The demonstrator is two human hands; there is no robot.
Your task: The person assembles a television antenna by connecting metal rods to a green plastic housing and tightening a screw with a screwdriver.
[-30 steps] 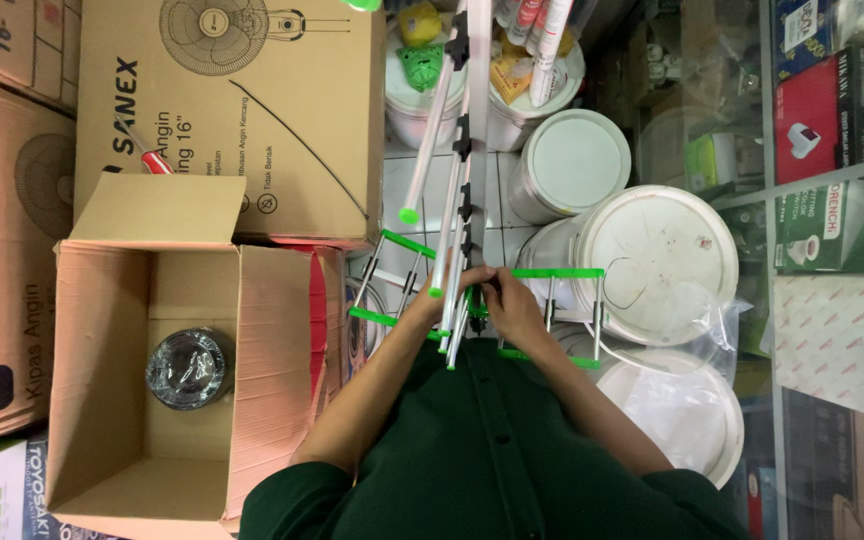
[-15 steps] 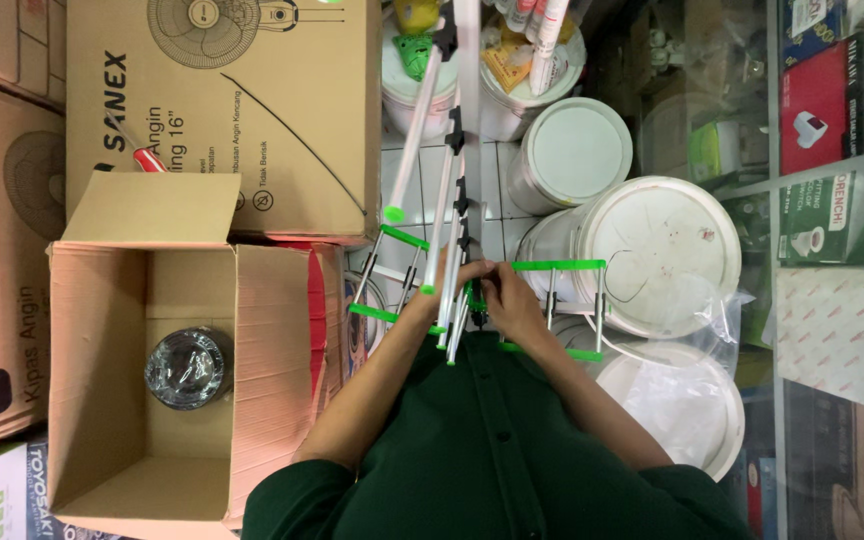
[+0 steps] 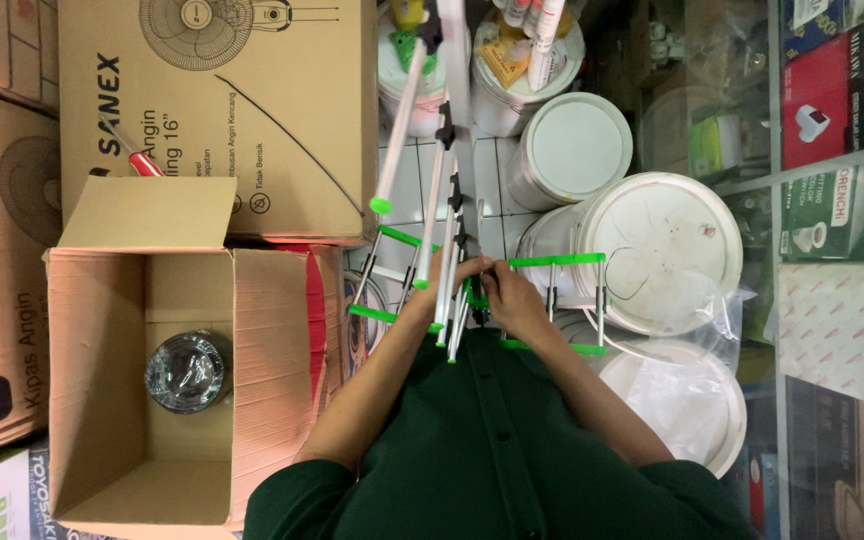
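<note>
A metal aerial-like frame (image 3: 442,170) with white rods and green end caps stands in front of me, its long rods reaching toward the top of the view. My left hand (image 3: 430,288) grips the bundle of white rods near their lower ends. Just right of it, my right hand (image 3: 505,298) pinches a small part at the frame's central spine. Green-capped cross pieces (image 3: 556,261) stick out on both sides of my hands. My green shirt fills the bottom of the view.
An open cardboard box (image 3: 102,400) at the left holds a round dark part in clear plastic (image 3: 187,372). Closed printed cartons (image 3: 222,110) stand beyond it. White lidded buckets (image 3: 667,250) crowd the right, with a glass shelf of boxed goods (image 3: 832,150) behind.
Both hands stay at the frame's middle with only small finger movement. The view has drifted slightly.
</note>
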